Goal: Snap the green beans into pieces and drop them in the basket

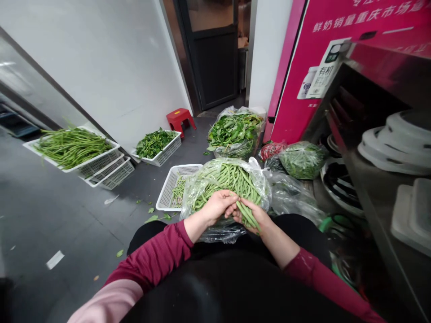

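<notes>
A clear plastic bag [266,179] full of long green beans [232,177] stands open in front of my knees. Over its near side my two hands meet. My right hand [251,215] is wrapped round a small bunch of green beans [246,214] that slants down to the right. The fingers of my left hand [220,205] are pinched together at the upper end of that bunch. Just left of the bag, a white basket [164,193] on the floor holds short pieces of green bean.
Stacked white baskets [114,166] with long green stems are at the left. A basket of leaves [164,154], a red stool [181,120] and a large bag of leafy greens [235,132] stand farther back. Another greens bag [303,159] lies beside metal shelving [367,188] at the right.
</notes>
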A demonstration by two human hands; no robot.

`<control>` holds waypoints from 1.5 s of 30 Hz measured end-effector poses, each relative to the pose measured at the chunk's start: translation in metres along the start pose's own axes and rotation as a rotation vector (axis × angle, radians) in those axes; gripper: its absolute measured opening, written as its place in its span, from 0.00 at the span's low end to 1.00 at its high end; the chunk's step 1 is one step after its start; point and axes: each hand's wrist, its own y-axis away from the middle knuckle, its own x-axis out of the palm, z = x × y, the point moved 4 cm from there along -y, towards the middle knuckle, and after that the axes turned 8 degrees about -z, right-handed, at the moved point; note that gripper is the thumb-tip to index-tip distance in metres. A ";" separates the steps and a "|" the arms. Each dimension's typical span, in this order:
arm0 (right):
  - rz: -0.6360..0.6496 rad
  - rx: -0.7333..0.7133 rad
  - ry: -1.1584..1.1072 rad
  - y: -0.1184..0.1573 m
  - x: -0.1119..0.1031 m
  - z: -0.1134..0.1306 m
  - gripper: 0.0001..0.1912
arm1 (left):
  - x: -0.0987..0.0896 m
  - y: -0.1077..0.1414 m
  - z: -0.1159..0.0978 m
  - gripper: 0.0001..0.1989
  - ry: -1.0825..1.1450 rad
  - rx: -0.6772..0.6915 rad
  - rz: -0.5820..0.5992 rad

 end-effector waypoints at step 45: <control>-0.230 -0.585 0.156 0.004 -0.017 0.040 0.15 | -0.072 -0.040 -0.112 0.09 -0.489 0.581 -0.285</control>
